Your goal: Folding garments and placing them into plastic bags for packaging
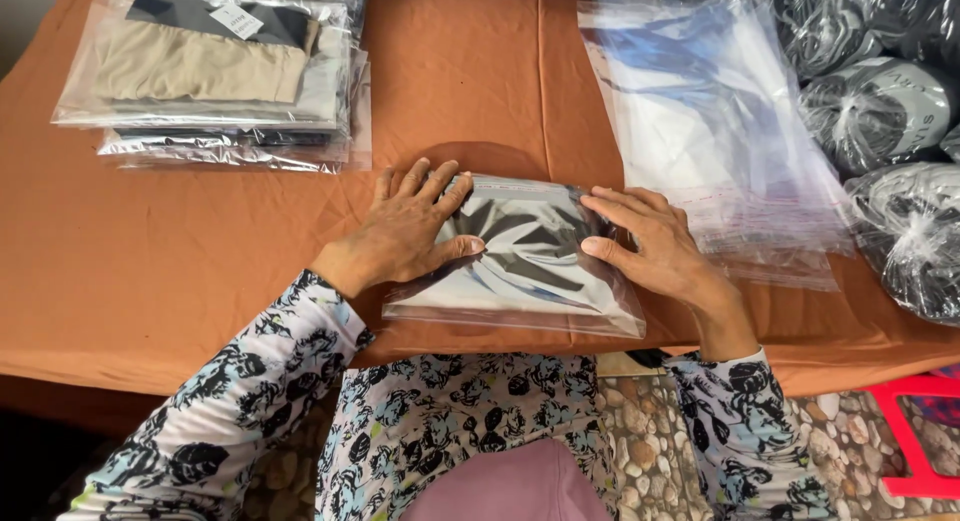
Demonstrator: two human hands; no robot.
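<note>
A clear plastic bag (520,266) holding a folded black garment lies on the orange tablecloth (150,271) near the front edge. My left hand (405,226) rests flat on the bag's left side, fingers spread over its top edge. My right hand (655,246) presses on the bag's right side, thumb and fingers laid on the plastic. Neither hand lifts the bag; both press it down on the table.
A stack of bagged folded garments (215,71) sits at the back left. A pile of empty clear bags (710,131) lies at the right. Dark garments in tied plastic (880,111) crowd the far right. A red stool (915,431) stands on the pebble floor.
</note>
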